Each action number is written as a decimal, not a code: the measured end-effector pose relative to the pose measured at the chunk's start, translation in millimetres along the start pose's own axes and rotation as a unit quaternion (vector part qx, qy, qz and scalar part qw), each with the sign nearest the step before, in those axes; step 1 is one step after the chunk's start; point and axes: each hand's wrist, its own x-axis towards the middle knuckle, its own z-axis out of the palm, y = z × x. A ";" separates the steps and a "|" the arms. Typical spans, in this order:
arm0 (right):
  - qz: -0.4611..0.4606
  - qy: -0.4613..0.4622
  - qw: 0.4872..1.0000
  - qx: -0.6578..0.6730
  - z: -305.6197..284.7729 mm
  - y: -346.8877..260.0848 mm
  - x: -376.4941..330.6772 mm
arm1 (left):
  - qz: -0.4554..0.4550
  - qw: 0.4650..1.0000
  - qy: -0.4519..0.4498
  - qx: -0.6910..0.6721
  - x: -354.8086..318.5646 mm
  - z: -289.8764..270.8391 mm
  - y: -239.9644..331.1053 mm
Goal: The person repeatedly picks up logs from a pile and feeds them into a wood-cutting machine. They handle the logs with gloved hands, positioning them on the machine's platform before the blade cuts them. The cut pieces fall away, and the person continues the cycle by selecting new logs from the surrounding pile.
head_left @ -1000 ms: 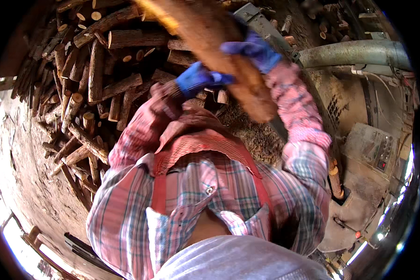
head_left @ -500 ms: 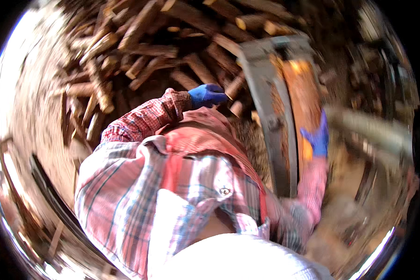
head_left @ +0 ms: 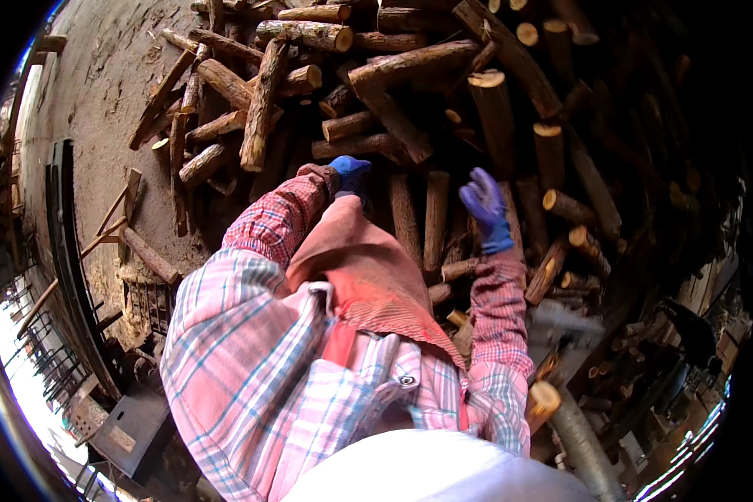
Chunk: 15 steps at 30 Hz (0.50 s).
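Note:
My left hand (head_left: 350, 171), in a blue glove, is over the near side of a large log pile, in front of my apron (head_left: 368, 268). Its fingers are partly hidden, and I see no log in it. To its right, my right hand (head_left: 486, 209), in a purple-blue glove, reaches out with fingers apart and nothing in it. Between the two hands, an upright-lying log (head_left: 404, 216) and a second log (head_left: 436, 219) lie side by side. Beyond them lies a thick log (head_left: 492, 117) with a pale cut end.
A grey metal trough (head_left: 564, 328) stands low on the right beside my forearm, with a log (head_left: 543, 400) showing its pale end near it. Bare dirt ground (head_left: 100, 109) lies at the far left. A grey metal box (head_left: 130, 431) sits at the lower left.
My view has swung to the left. My right hand has left the peeled orange log in the trough and come over the pile. The trough now shows at lower right.

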 end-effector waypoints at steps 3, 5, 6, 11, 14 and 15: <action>0.147 -0.011 0.988 0.042 31.9 43.8 119.6 | 0.030 0.998 0.007 0.059 37.9 -48.9 -50.9; 0.216 0.027 0.972 0.094 56.8 63.7 184.3 | -0.208 0.973 0.010 -0.096 88.9 -86.5 -88.8; 0.243 0.051 0.961 0.126 68.4 74.9 214.2 | -0.327 0.930 0.009 -0.167 112.6 -97.0 -109.2; 0.339 0.115 0.897 0.258 113.8 143.0 289.2 | -0.061 0.983 0.151 -0.087 245.5 -179.0 -99.4; 0.388 0.140 0.854 0.318 142.5 171.5 309.7 | -0.057 0.998 -0.013 -0.016 329.9 -200.1 -86.0; 0.396 0.127 0.845 0.336 148.2 170.7 318.3 | -0.084 0.996 -0.030 0.022 349.6 -199.8 -81.2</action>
